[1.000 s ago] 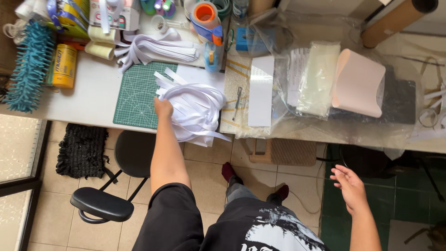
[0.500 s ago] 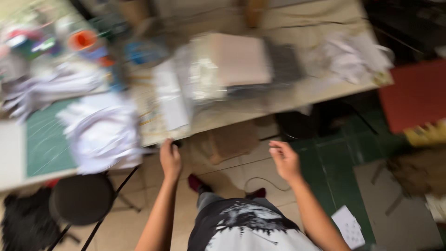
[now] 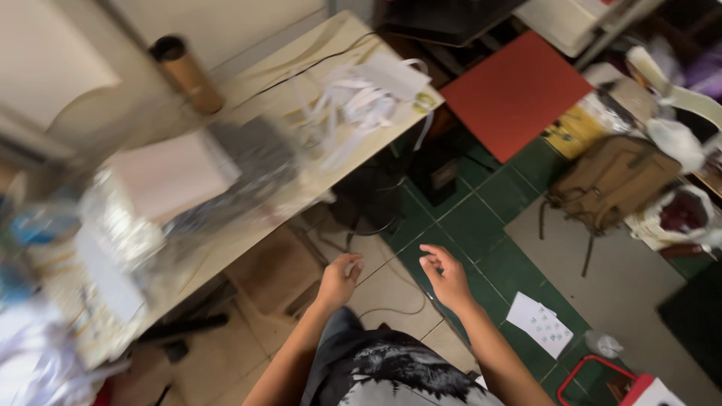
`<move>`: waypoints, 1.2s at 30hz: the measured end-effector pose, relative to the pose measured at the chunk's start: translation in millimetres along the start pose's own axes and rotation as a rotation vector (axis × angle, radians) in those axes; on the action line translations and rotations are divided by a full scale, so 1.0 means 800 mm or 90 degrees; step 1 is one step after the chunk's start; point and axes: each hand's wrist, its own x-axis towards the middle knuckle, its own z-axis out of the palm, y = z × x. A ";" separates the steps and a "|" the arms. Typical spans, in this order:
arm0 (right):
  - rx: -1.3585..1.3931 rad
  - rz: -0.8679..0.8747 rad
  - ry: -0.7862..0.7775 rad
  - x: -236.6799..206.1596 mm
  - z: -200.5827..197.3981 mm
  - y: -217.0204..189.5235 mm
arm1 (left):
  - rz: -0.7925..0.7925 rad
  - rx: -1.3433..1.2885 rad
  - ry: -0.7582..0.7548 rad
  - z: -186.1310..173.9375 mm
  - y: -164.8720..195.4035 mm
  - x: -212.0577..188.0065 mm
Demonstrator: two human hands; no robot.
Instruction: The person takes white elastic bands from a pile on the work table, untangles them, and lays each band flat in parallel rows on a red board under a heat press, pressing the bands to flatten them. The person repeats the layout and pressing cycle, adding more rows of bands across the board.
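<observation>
Both hands hang free in front of my body, over the tiled floor beside the worktable [image 3: 353, 158]. My left hand [image 3: 338, 280] is loosely curled and holds nothing; it is close to the table's front edge. My right hand [image 3: 445, 277] is a short way to its right, fingers apart and empty. On the table lie a blurred pile of white strips [image 3: 353, 101], a pinkish sheet [image 3: 162, 174] on a grey stack wrapped in clear plastic, and a brown cardboard tube [image 3: 188, 74]. More white strips [image 3: 30, 361] show at the lower left.
A red board [image 3: 519, 90] leans beyond the table's end. A brown backpack [image 3: 613, 180] sits on the floor at right beside white bags. A white paper sheet [image 3: 540, 323] and a red-framed object [image 3: 594, 380] lie on the green tiles. Cables run under the table.
The view has swung right, away from the green cutting mat and strip pile. My left hand left the white strips on the table and dropped beside my right hand in front of me.
</observation>
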 end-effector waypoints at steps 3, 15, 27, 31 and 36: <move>0.002 0.066 0.036 0.011 -0.043 0.034 | 0.042 -0.022 -0.052 0.052 0.019 0.059; -0.051 0.165 0.066 0.140 -0.270 0.173 | -0.091 -0.044 0.110 0.212 0.002 0.444; -0.001 0.319 0.221 0.284 -0.483 0.345 | -0.355 -0.527 0.581 0.230 0.011 0.657; 0.085 0.365 0.180 0.342 -0.512 0.397 | -0.113 -0.312 0.839 0.170 0.036 0.680; 0.129 0.283 0.060 0.476 -0.584 0.470 | 0.164 -0.449 0.887 0.037 0.164 0.683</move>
